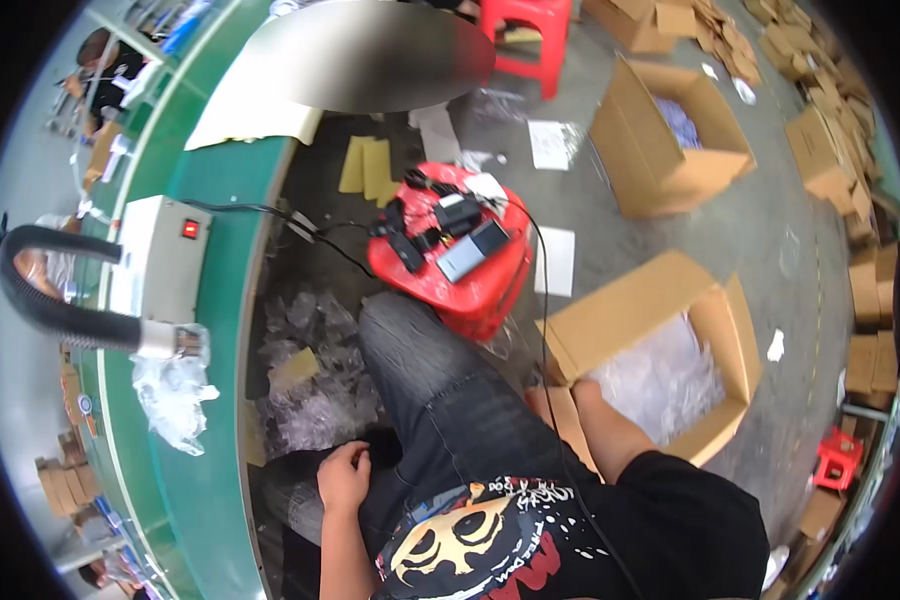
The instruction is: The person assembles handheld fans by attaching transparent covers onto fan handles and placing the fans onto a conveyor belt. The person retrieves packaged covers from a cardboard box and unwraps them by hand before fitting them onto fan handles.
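My left hand (344, 476) rests on my thigh in dark jeans, fingers loosely bent, with no object visible in it. My right forearm (615, 425) reaches over the near side of an open cardboard box (620, 310) filled with clear plastic bags (665, 375). The hand at its end cannot be made out at the box's edge. In front of my knee is a red stool (420, 285) bearing a silver-grey device (472, 251), black adapters (457, 214) and cables.
A green workbench (225, 300) at the left holds a white machine (165, 260) with a black hose (65, 310). Plastic bags (315, 400) lie beneath it. Another open box (660, 180) stands ahead. Cartons line the right. A person (120, 75) is at the upper left.
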{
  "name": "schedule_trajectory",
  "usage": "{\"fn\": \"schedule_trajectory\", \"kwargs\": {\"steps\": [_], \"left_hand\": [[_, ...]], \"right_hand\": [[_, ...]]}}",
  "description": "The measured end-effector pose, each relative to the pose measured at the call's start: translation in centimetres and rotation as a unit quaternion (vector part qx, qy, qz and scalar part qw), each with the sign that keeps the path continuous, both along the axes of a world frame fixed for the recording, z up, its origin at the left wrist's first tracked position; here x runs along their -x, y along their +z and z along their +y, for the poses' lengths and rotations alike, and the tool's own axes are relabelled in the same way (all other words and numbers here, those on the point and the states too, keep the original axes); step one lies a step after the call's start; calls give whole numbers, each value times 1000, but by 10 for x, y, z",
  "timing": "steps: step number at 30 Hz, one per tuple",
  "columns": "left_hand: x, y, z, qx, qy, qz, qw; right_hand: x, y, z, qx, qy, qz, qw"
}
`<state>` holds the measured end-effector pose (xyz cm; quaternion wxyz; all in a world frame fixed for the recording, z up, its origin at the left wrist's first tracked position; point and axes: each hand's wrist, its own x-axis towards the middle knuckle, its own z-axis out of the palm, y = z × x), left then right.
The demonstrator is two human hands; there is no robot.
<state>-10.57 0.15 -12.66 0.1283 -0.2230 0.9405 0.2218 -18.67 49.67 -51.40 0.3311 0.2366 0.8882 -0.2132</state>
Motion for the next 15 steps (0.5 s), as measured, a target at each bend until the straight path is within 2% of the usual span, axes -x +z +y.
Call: {"fn": "schedule_trajectory", "kwargs": {"steps": [1,4,6,8,9,11,13,15], "left_hand": [[-2,-2,-3,-2,-12,-4,1000],[-3,-2,-5,1,-12,1,1000],[-6,-5,-6,1,-7,4,1000],[-7,-9,-9,-8,-1,-12,1000],[-8,-9,-10,-13,1,-21,1000],[-7,-9,-12,-6,6,-38,999],[-3,-8,-12,6,-3,-75,997],[0,-10,-12,0,1,-76,997]], "right_hand": [[11,40,-8,2,-61,-30,998],[13,93,-23,-3,-221,-72,972],[-11,50,8,50,-199,-43,978],[-4,117,0,65,-238,-55,967],[4,138,-1,66,-229,-52,970],[7,168,1,80,-301,-55,949],[1,166,11,82,-340,-56,935],[2,142,42,153,-389,-41,907]]}}
